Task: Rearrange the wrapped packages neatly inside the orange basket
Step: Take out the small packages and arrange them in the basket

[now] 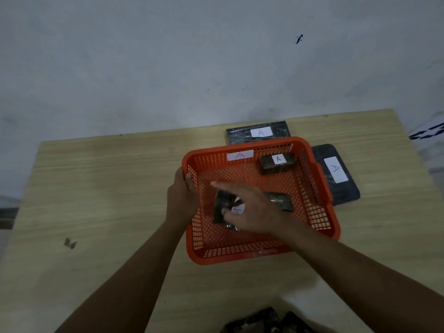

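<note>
Head view, looking down on a pale wood-grain table (pixel 108 188): a perforated orange plastic basket (pixel 262 246), marked with a white "A" label on its far wall, is shown tilted slightly on the tabletop. The left hand (pixel 182 195) is closed over the basket's left rim, steadying it. The right hand (pixel 249 210) is reached inside, blurred, with the forefinger extended and the remaining fingers curled onto a small dark film-wrapped package bearing a white "A" label (pixel 222 210) near the left-centre of the basket floor; whether this package is pinched or merely pressed cannot be told. A second small dark wrapped package (pixel 280 200) is partly hidden behind the right hand, and a third labelled dark wrapped block (pixel 277 162) is lodged at the far right corner. Two larger flat dark wrapped parcels (pixel 258 134) (pixel 336 174) are left on the table beyond and to the right of the basket. The packages are judged light and fairly stiff, with glossy film likely to slip; a grip across the short sides, thumb opposing fingers, is advised
</note>
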Demonstrator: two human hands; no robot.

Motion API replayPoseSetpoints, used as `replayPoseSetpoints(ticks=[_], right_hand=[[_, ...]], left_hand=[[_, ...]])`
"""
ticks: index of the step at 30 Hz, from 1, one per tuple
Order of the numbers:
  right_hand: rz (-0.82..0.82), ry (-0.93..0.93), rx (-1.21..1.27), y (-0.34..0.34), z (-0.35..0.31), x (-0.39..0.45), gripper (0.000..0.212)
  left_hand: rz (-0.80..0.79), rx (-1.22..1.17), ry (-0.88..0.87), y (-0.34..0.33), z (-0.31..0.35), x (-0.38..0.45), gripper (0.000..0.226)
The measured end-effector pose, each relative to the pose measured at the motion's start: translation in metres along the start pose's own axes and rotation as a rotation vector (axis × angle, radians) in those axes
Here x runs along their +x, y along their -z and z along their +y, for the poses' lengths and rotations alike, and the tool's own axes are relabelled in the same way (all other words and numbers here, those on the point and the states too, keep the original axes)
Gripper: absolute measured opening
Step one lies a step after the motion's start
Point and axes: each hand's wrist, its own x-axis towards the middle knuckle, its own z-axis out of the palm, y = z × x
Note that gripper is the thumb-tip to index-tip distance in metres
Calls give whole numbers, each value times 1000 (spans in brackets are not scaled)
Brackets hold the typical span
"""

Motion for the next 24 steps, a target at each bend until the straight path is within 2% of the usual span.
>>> replayPoseSetpoints(ticks=[5, 8, 12, 16, 24], right_hand=[[405, -126, 171, 47, 8, 40, 45], [500, -191, 301, 60, 9, 76, 41], [384, -176, 186, 62, 17, 126, 41], [250, -243, 127, 52, 30, 169, 40], [52, -359, 10, 31, 49, 203, 45]], left_hand=[[-19, -28, 5, 1, 2, -1, 38], [-16, -23, 30, 1, 4, -1, 36], [1, -14, 59, 0, 5, 0, 33], [3, -8, 72, 0, 5, 1, 36], [4, 5, 54, -6, -4, 4, 33]])
